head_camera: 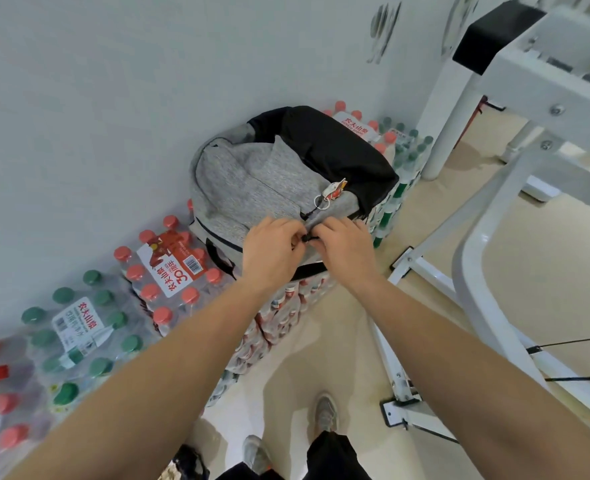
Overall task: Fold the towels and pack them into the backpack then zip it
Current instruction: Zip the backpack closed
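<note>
The grey knitted and black fabric backpack lies on shrink-wrapped packs of bottled water against the wall. We see the left hand and the right hand meet at its near edge, fingers curled, both pinching the small black zip pull. No towels show, so we judge them packed and zipping under way. The red-capped bottle pack reads "农夫山泉" and "30"; the green-capped bottle pack repeats the brand

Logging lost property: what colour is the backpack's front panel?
Mottled light grey on the backpack, head view.
</note>
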Motion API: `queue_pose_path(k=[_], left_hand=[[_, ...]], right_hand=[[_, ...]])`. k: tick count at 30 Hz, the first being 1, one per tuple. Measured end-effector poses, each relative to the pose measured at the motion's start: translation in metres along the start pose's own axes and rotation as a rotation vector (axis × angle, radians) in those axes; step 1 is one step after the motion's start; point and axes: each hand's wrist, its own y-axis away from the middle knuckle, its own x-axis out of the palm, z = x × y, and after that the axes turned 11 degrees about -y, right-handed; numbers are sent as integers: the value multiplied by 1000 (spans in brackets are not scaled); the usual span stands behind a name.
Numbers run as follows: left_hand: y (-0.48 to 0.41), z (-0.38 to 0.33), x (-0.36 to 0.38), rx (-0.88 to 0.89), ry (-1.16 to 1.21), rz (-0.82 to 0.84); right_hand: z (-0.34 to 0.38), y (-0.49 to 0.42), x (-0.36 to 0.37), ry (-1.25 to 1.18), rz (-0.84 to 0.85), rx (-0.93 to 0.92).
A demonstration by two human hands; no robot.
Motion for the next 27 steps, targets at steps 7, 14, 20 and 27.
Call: queue_pose_path(k=[7,14,20,27], left_hand=[[16,27,-10,1,7,-2],[16,18,-6,-40,45,12],[26,22,-15,-48,47,4],[48,83,-40,-235,37,-30]], right_hand=[[-21,0,-10,49,-43,-105],[9,-6,4,152,10,-290],[-1,-9,3,262,38,-385],[-3,-18,-28,366,187,-234]])
